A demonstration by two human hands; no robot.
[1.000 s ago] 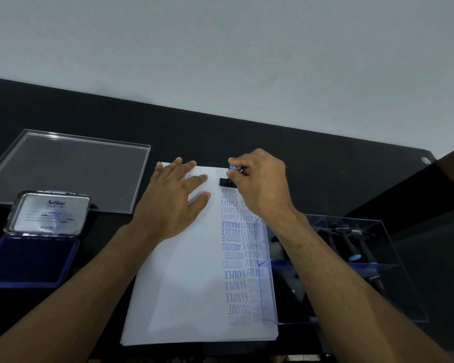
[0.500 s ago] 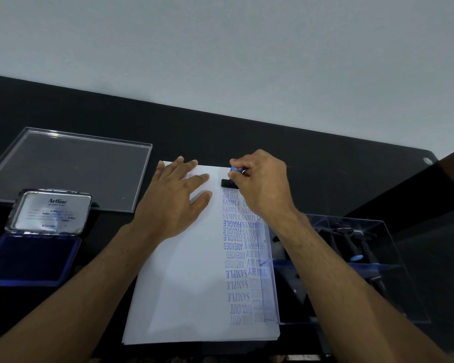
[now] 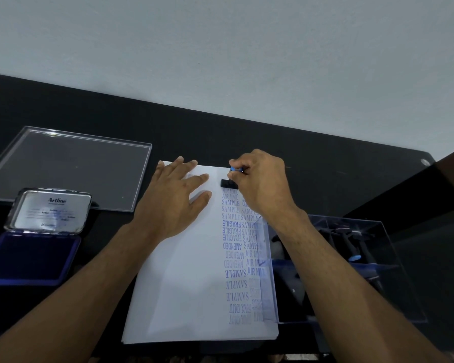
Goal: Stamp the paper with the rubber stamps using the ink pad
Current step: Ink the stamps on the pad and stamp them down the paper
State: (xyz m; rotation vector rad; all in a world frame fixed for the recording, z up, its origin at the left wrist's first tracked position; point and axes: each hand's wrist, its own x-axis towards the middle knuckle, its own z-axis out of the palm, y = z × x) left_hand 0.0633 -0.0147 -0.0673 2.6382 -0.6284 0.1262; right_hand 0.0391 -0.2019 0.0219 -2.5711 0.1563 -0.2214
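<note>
Right hand point(image 3: 262, 184) pinches the blue-topped stamp point(image 3: 228, 182), its black base down on the far edge of the paper point(image 3: 184, 284), mid-frame. Left hand point(image 3: 173, 203) lies flat beside it, fingers spread. Blue stamped words run down the sheet's right side. Open ink pad point(image 3: 32, 260) at lower left, clear stamp box point(image 3: 351, 271) at lower right.

Bare paper point(image 3: 184, 279) between forearms — clear box point(image 3: 351, 268) perhaps crowding right.

Almost nothing differs across the second; the right hand point(image 3: 260, 184) grips the rubber stamp point(image 3: 228, 182) on the paper's point(image 3: 184, 284) far edge as before. The left hand point(image 3: 176, 200) lies flat beside it, its place unchanged; only the view drifts slightly.
</note>
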